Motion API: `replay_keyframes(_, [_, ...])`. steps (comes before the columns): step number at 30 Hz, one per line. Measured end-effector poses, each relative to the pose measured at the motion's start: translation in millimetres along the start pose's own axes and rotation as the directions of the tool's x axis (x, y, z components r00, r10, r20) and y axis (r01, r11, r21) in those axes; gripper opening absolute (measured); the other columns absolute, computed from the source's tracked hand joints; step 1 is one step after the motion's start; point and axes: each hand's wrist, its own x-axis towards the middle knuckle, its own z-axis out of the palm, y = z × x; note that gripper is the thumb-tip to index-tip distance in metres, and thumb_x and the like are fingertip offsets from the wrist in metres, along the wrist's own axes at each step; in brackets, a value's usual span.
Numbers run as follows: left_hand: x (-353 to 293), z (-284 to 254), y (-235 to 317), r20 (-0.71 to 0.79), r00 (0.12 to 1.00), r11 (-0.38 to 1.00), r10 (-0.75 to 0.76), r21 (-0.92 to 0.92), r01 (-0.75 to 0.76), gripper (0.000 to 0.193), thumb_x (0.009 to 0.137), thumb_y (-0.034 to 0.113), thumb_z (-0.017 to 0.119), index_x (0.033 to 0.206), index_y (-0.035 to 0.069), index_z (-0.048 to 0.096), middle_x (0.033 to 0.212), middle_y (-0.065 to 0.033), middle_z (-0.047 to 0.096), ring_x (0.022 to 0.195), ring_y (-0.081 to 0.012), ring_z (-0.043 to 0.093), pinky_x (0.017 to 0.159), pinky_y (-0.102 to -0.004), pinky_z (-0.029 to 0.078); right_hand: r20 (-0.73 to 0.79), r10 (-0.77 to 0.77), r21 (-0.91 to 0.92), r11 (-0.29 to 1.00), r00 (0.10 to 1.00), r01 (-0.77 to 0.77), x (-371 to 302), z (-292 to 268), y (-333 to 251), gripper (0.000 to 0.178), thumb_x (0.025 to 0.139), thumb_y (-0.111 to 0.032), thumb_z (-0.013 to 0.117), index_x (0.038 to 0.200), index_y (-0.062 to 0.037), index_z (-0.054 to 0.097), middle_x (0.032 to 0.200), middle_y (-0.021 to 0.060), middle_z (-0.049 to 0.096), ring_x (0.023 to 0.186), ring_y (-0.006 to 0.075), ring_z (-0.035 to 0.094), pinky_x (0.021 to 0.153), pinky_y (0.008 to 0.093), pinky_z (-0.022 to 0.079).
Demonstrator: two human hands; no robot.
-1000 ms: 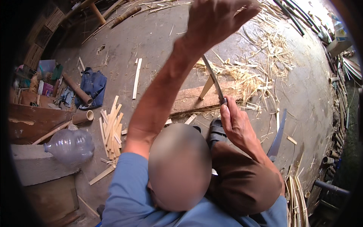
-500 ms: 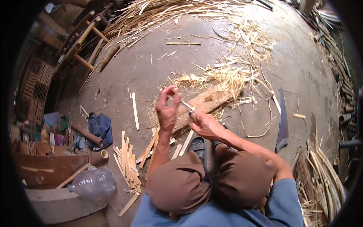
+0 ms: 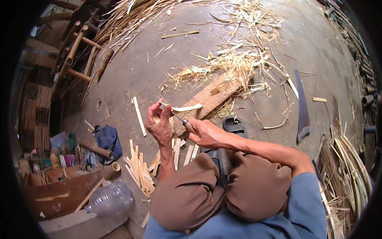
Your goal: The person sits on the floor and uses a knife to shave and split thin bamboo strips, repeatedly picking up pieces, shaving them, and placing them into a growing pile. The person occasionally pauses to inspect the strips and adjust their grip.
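Observation:
My left hand (image 3: 158, 126) is closed, pinching a pale bamboo strip (image 3: 190, 108) between thumb and fingers. The strip's free end reaches right, over the wooden board (image 3: 215, 95) on the floor. In my right hand (image 3: 209, 134) is a small knife (image 3: 189, 126), its handle wrapped by the fingers. The thin blade points up and left, close to my left fingertips and just under the strip; whether it touches the strip I cannot tell. Cut bamboo strips (image 3: 140, 169) lie in a loose pile left of my knees.
Shavings (image 3: 234, 63) heap over the board's far end. A handsaw (image 3: 303, 107) lies to the right, with split bamboo (image 3: 348, 171) near the lower right. At left are a clear plastic bottle (image 3: 111, 198), a wooden box (image 3: 63, 191) and a blue cloth (image 3: 107, 141). A bamboo frame (image 3: 79, 51) stands far left.
Both hands have shifted left, and the left has turned so its strip now points right. The knife's blade now shows clearly beside the left fingers. The whole view has tilted slightly.

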Motion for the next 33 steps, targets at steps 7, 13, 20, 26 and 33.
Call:
replay_keyframes(7, [-10.3,2.5,0.6,0.066,0.997,0.986,0.030,0.159,-0.041,0.032,0.083,0.016,0.083,0.110,0.006,0.071,0.069,0.0080,0.043,0.061,-0.0049,0.036,0.056,-0.0206,0.030,0.111,0.137,0.052,0.988,0.984,-0.143,-2.0,1.2,34.4,0.021,0.084,-0.010,0.056,0.097,-0.0014,0.042,0.071,0.0219,0.054,0.065,0.0417,0.058,0.060,0.0491,0.045])
replay_keyframes(13, [-14.9,-1.4,6.4,0.011,0.998,0.995,-0.058,0.084,0.057,0.030,0.086,0.011,0.079,0.111,0.003,0.066,0.071,0.0071,0.047,0.062,-0.0035,0.037,0.056,-0.0195,0.030,0.072,0.038,-0.120,0.992,0.997,-0.029,-0.4,5.1,33.8,0.023,0.083,-0.009,0.057,0.098,-0.0007,0.042,0.071,0.0246,0.056,0.070,0.0456,0.060,0.063,0.0517,0.045])
replay_keyframes(20, [-26.7,-7.0,13.6,0.051,0.995,0.963,-0.083,0.262,0.067,0.026,0.087,0.011,0.077,0.111,0.003,0.068,0.072,0.0059,0.050,0.063,-0.0035,0.039,0.055,-0.0200,0.032,0.262,0.148,0.047,0.985,0.954,-0.166,2.9,10.8,56.6,0.029,0.082,-0.011,0.058,0.107,-0.0011,0.046,0.080,0.0266,0.064,0.084,0.0495,0.063,0.073,0.0537,0.049])
replay_keyframes(26, [-40.0,-18.3,6.4,-0.015,0.999,0.988,-0.028,0.154,0.030,0.027,0.088,0.012,0.077,0.112,0.003,0.068,0.076,0.0032,0.060,0.065,-0.0049,0.050,0.059,-0.0212,0.042,0.144,0.008,-0.117,0.993,0.990,0.009,1.6,19.8,26.1,0.022,0.085,-0.013,0.060,0.096,-0.0025,0.044,0.067,0.0159,0.056,0.063,0.0361,0.058,0.059,0.0448,0.046])
replay_keyframes(33, [-38.3,-11.7,5.3,0.007,0.998,0.982,-0.062,0.181,0.060,0.028,0.089,0.013,0.076,0.114,0.004,0.067,0.077,0.0027,0.060,0.067,-0.0053,0.050,0.059,-0.0214,0.040,0.170,0.204,-0.091,0.977,0.964,-0.190,9.2,13.5,88.3,0.019,0.079,-0.009,0.058,0.095,-0.0022,0.051,0.076,0.0245,0.063,0.073,0.0438,0.065,0.065,0.0520,0.050])
